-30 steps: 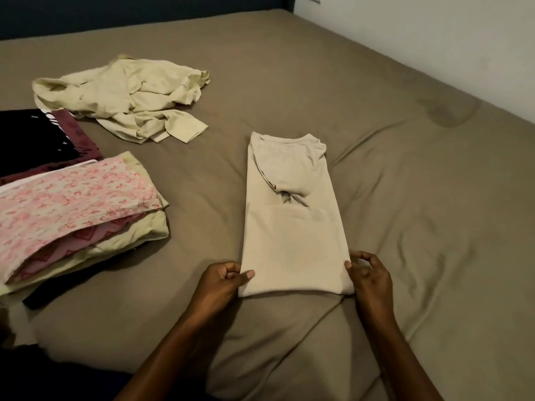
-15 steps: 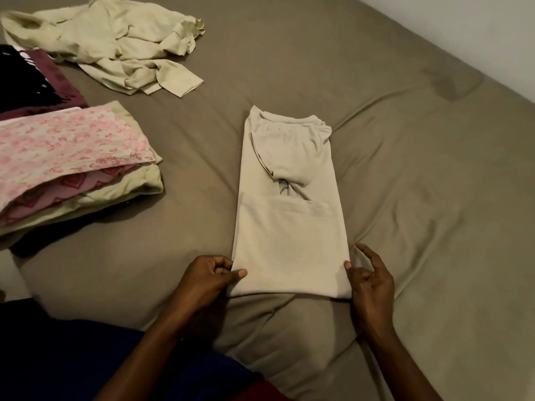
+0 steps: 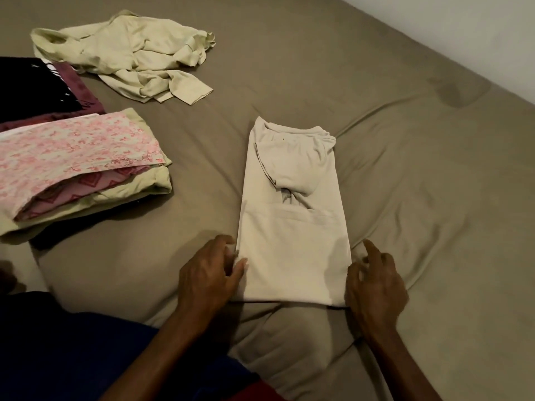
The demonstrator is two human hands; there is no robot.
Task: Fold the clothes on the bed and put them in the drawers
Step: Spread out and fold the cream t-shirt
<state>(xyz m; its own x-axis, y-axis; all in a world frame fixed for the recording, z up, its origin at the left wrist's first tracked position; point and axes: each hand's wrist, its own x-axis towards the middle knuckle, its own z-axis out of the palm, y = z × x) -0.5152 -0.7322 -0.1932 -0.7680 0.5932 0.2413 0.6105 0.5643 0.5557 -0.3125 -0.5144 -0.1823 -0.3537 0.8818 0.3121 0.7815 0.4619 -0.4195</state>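
A beige shirt [image 3: 292, 227], folded into a long narrow strip, lies on the taupe bed sheet [image 3: 405, 169] with its collar end away from me. My left hand [image 3: 210, 274] is at the strip's near left edge, thumb on top of the cloth and fingers curled against the edge. My right hand [image 3: 375, 287] sits beside the near right edge with its index finger stretched out and the other fingers loose, gripping nothing. A crumpled pale green garment [image 3: 136, 56] lies unfolded at the far left.
A stack of folded clothes [image 3: 72, 169], pink floral on top, sits at the left. Behind it lie a black and a maroon garment [image 3: 43, 88]. A white wall [image 3: 477, 33] runs along the bed's right side. No drawers are in view.
Both hands have slid a little up the shirt's sides from its near corners. My right hand has let go of its corner and loosened. The shirt has not moved.
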